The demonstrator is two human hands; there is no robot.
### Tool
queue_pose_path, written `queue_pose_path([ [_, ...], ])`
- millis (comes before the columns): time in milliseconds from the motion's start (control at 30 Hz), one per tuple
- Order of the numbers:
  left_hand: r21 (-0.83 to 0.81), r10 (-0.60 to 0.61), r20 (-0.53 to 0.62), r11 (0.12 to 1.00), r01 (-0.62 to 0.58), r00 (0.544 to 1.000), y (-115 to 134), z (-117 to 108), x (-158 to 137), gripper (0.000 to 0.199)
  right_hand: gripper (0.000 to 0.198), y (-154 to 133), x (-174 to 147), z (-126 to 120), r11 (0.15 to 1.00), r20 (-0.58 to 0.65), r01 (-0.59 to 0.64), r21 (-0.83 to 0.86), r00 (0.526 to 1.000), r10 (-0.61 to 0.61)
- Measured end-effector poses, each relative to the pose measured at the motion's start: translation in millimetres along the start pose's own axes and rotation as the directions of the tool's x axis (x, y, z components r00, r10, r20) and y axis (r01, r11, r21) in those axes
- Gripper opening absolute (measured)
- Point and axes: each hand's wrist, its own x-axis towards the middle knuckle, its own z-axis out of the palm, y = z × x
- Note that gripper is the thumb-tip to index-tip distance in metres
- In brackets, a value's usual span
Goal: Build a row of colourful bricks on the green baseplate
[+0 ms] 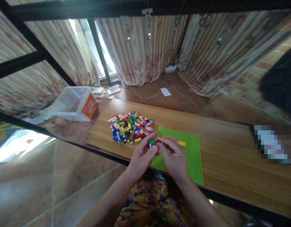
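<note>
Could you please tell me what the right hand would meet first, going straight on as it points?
Just past the red plastic piece at the right hand, probably the small green plastic piece near the left hand; depth is unclear.

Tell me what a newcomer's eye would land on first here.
First, the heap of bright toy bricks on the wooden table, just left of the vivid green plate. Next, the left hand and right hand, fingering a few small bricks by the plate's left side. Then the clear plastic box with its orange label, near the table's left end.
</note>
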Motion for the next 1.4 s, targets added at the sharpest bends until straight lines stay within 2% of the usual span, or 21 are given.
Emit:
queue_pose_path([
  [67,-0.059,-0.034,-0.088,0.998,0.029,0.996,-6,9,-1,0.035,0.015,1,-2,3,1.000,-0.027,0.008,-0.030,1.000,-0.009],
  [133,-0.032,-0.035,-0.137,0.999,0.031,0.990,-10,14,-1,0.027,0.015,3,-4,4,0.998,-0.039,0.016,-0.063,0.999,-0.018],
  [300,0.166,0.005,-0.193,0.986,0.028,0.981,-9,16,3,0.020,0.019,4,-6,5,0.989,-0.028,0.009,-0.151,1.000,-0.013],
  [400,0.173,-0.028,-0.198,0.983,0.063,0.980,-12,13,5,0.023,0.022,7,-6,8,0.991,-0.006,-0.051,-0.127,0.999,0.051],
  [500,0.031,-0.121,-0.176,0.991,0.128,0.977,-17,8,8,0.032,0.028,14,-5,14,0.962,-0.003,-0.265,0.072,0.964,0.266],
  [600,-0.100,-0.211,-0.134,0.975,0.199,0.968,-21,2,9,0.042,0.030,19,-2,19,0.799,0.059,-0.465,0.382,0.875,0.481],
  [667,-0.113,-0.233,-0.106,0.969,0.221,0.967,-21,-3,9,0.045,0.027,20,0,19,0.696,0.124,-0.522,0.493,0.834,0.538],
  [733,-0.073,-0.222,-0.056,0.973,0.217,0.974,-18,-8,8,0.045,0.027,19,3,17,0.658,0.182,-0.558,0.505,0.815,0.551],
  [833,0.104,-0.163,0.006,0.981,0.162,0.987,-11,-13,7,0.043,0.032,16,6,15,0.697,0.244,-0.579,0.423,0.813,0.528],
  [900,0.227,-0.090,-0.003,0.970,0.089,0.996,-8,-15,8,0.043,0.035,15,6,16,0.751,0.262,-0.567,0.338,0.823,0.503],
  [967,0.283,-0.037,-0.018,0.958,0.041,0.999,-7,-16,10,0.041,0.035,15,6,18,0.800,0.252,-0.536,0.270,0.841,0.478],
  [1067,0.270,-0.067,-0.041,0.960,0.076,0.997,-10,-15,12,0.030,0.034,16,4,21,0.837,0.203,-0.489,0.247,0.870,0.449],
  [1233,0.142,-0.112,-0.180,0.980,0.139,0.977,-14,-6,13,0.020,0.038,19,-2,30,0.841,0.102,-0.457,0.291,0.889,0.447],
  [1400,0.053,-0.103,-0.247,0.991,0.119,0.964,-18,2,12,0.014,0.042,18,-5,35,0.777,0.044,-0.494,0.390,0.853,0.521],
])
